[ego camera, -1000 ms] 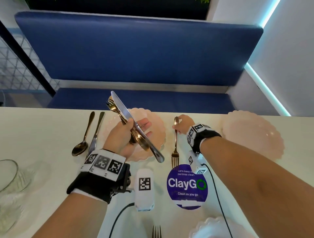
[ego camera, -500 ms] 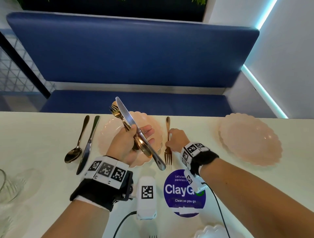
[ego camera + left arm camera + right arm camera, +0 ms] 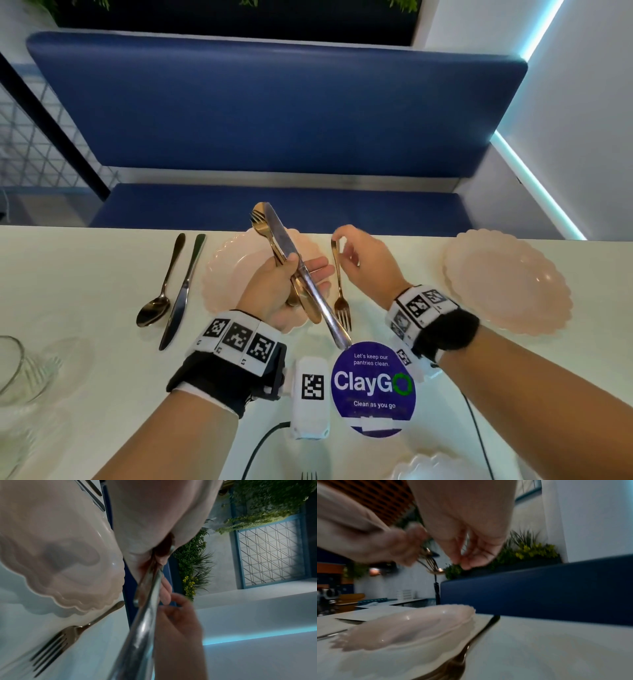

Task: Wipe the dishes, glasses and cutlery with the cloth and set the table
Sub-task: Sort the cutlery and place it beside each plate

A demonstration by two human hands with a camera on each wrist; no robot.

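Note:
My left hand (image 3: 289,274) grips a bundle of cutlery over the pink scalloped plate (image 3: 233,270): a silver knife (image 3: 291,253), a gold fork (image 3: 262,222) and a gold spoon (image 3: 301,301). Another gold fork (image 3: 340,291) lies flat on the table just right of that plate, tines toward me. My right hand (image 3: 342,241) hovers over that fork's handle end with loosely curled fingers and holds nothing. The right wrist view shows these fingertips (image 3: 469,562) well above the table. In the left wrist view the lying fork (image 3: 68,635) sits beside the plate (image 3: 51,561).
A dark spoon (image 3: 157,301) and a knife (image 3: 183,291) lie left of the plate. A second pink plate (image 3: 507,281) sits at the right. Glasses (image 3: 17,370) stand at the left edge. Nearer me are a round ClayGo sticker (image 3: 373,387), a white plate (image 3: 431,467) and a fork (image 3: 309,475).
My right hand held the gold fork by its handle on the table; it has let go and risen above the handle end. The left hand keeps its bundle.

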